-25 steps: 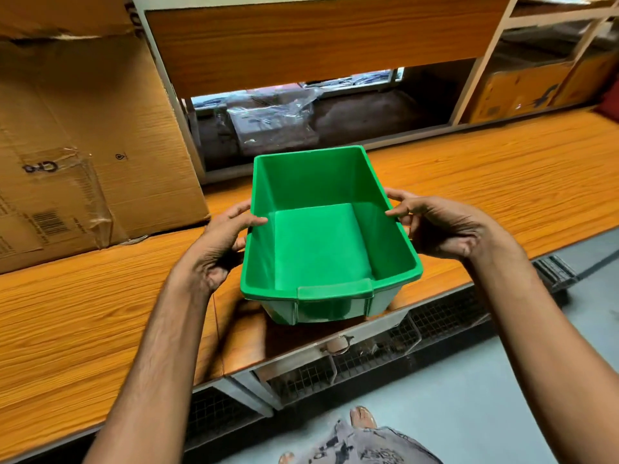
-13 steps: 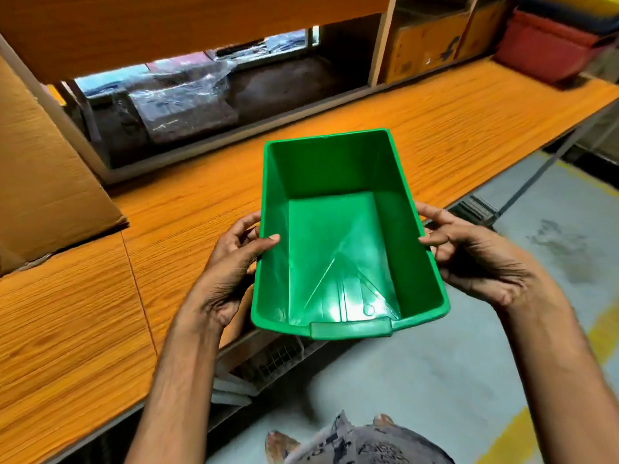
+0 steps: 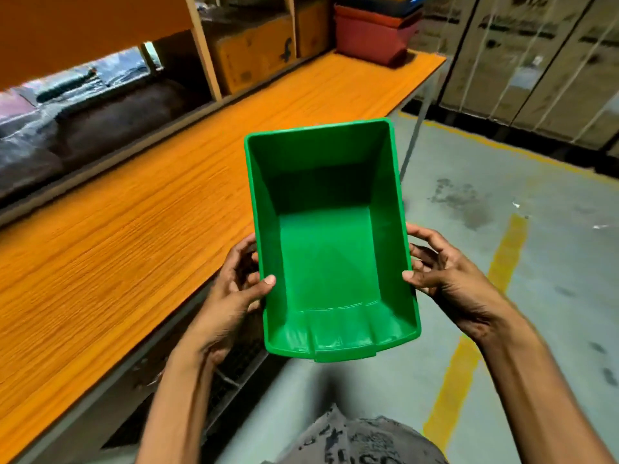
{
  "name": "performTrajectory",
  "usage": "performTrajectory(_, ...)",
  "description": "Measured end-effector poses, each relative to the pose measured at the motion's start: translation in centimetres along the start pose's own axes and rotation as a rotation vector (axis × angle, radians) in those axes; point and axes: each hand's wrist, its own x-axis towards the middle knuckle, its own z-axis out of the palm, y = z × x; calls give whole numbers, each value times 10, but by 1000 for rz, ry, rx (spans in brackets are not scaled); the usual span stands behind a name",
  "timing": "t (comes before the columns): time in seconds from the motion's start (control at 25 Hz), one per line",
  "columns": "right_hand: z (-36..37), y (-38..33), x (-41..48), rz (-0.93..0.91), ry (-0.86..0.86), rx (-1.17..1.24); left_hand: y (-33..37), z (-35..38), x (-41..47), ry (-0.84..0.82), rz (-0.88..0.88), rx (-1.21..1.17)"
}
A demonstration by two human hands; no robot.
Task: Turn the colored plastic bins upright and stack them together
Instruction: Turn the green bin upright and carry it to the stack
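An empty green plastic bin [image 3: 330,249] is held upright in the air, off the table's front edge and above the floor. My left hand [image 3: 236,289] grips its left wall with the thumb over the rim. On the opposite wall my right hand [image 3: 442,279] holds it the same way. A stack of upright bins stands at the far right end of the table: a red bin [image 3: 370,38] at the bottom with dark and blue ones nested in it, cut off by the frame's top edge.
The long orange wooden table [image 3: 134,229] runs along my left. Behind it are shelf openings holding plastic-wrapped bundles [image 3: 67,112] and cardboard boxes [image 3: 254,55]. Strapped cartons [image 3: 536,61] line the far right. A yellow line [image 3: 475,323] marks the grey floor.
I have turned to the right, carrying the green bin off the table and over the floor. The stack with the red bin has come closer. Both hands keep their grip.
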Motion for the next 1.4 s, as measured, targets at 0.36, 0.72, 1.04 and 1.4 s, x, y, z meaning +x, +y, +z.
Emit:
performTrajectory(0.36,-163,2,-2,-81,306,66,-15,161,105,-265,38,164)
performTrajectory(0.72,-271,-44,89,37,516,99,-22,260,284,-444,-141,162)
performTrajectory(1.04,-374,-113,195,242,557,314,-7,362,467,-666,-514,133)
performTrajectory(1.4,-526,-192,304,322,470,435,13,506,621,-622,-667,120)
